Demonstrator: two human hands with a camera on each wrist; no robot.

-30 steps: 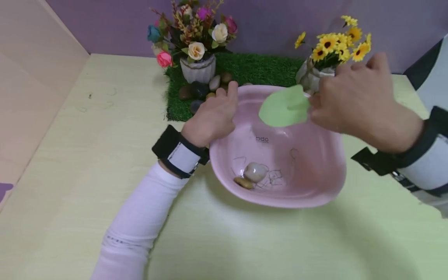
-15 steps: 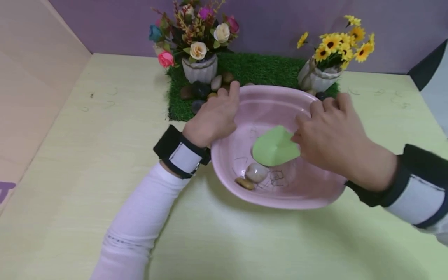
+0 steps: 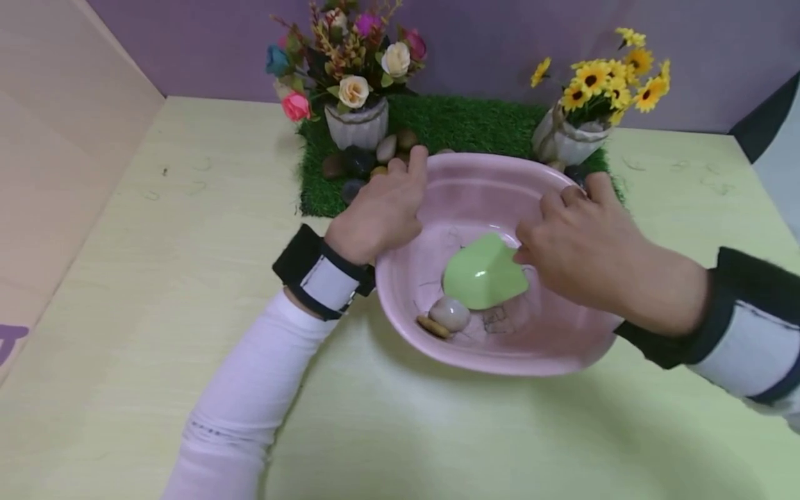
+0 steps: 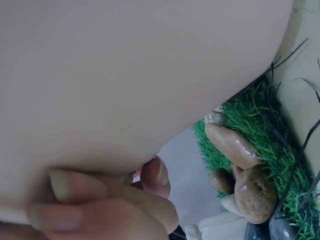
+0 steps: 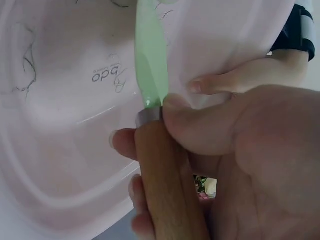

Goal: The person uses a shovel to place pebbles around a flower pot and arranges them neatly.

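A pink basin [image 3: 500, 364] stands over the table, its inside facing the head camera. My left hand [image 3: 381, 208] grips its left rim, thumb inside, fingers curled underneath in the left wrist view. My right hand [image 3: 581, 243] holds a small trowel by its wooden handle [image 5: 167, 185], which shows in the right wrist view. The trowel's light green blade [image 3: 484, 274] is down in the basin, tip pointing left. Right at the blade's near-left edge lies a pale rounded stone [image 3: 450, 314], with a flat brown stone [image 3: 433, 326] beside it against the wall.
Behind the basin is a green turf mat [image 3: 465, 121]. It bears a pot of mixed flowers [image 3: 356, 125], a pot of yellow flowers [image 3: 565, 135] and several loose stones [image 3: 359, 160]. A purple wall [image 3: 475, 48] rises at the back of the pale table [image 3: 400, 437].
My right hand has brought the trowel down from over the far rim into the basin and nearer to me. The pale stone has shifted slightly left. My left hand keeps its place.
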